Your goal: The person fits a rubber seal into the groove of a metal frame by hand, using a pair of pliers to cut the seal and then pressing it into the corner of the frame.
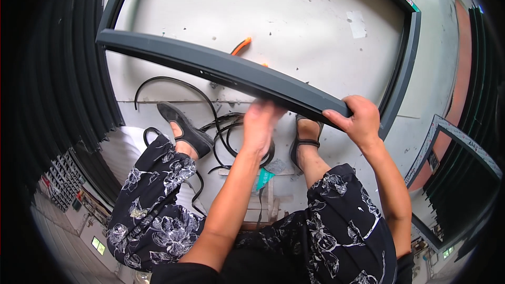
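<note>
Head view: a dark grey frame (226, 64) spans the upper middle, over a pale surface (315, 26), its near bar slanting down from left to right above the person's feet. The right hand (362, 120) is clamped on that bar close to the right corner, thumb along the near face and fingers over the top edge. The left hand (260, 129) is at the bar's underside, right of its middle; it is blurred and its fingertips are hidden, so I cannot tell whether it grips or only touches. Beyond the bar an orange handle (242, 46) pokes out (the rest of the tool is largely covered by the bar), and a white patch (356, 24) lies farther right. Loose black strip (164, 78) loops over the floor between and around the left shoe (197, 139) and right shoe (307, 142), with a green scrap (264, 179) near the loops. Dark ribbed lengths (63, 63) stand at far left; another frame (467, 142) stands at right, well apart from the hands.
</note>
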`<state>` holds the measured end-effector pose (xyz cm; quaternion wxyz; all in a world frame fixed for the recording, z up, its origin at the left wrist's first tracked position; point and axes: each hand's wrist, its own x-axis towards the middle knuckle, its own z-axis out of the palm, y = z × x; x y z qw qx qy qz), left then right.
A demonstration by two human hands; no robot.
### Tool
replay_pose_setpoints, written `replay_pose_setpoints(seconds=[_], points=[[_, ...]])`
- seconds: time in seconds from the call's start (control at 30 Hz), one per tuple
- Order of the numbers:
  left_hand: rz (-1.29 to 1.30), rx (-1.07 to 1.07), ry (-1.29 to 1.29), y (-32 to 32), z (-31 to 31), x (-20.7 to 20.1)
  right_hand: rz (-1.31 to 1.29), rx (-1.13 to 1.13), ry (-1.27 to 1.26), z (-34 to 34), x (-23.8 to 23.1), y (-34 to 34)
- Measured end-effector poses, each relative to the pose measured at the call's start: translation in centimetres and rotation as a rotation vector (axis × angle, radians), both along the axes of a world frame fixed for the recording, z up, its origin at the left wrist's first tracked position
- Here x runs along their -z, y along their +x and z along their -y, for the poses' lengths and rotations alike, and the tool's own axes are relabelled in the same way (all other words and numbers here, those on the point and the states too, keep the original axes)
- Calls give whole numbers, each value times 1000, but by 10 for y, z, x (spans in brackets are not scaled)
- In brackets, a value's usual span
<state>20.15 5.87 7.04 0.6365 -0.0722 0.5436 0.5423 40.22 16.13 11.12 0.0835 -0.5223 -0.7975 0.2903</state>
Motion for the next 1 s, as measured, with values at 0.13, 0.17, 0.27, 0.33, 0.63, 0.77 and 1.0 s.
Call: replay_pose_setpoints(seconds=[0.13,0.17,0.27,0.33,0.63,0.77,1.0], points=[[-117,-112,-24,-13,-18,5,25,0,-148,-5,-3,-33],[-211,-107,-52,-18,-24,7,39,11,-163,-7,-5,-41],[-368,-113,-105,-24,-28,14,40,31,-169,-5,-6,-56],[-363,-119,-121,-26,-30,11,64,30,-199,-7,-6,-61],[-402,-104,-102,-9,-24,22,67,55,-128,-7,-12,-66],[-375,-108,-116,-16,-22,16,76,48,-148,-7,-9,-68],[25,-359,110,-59,-18,20,57,88,-235,-5,-5,-65]])
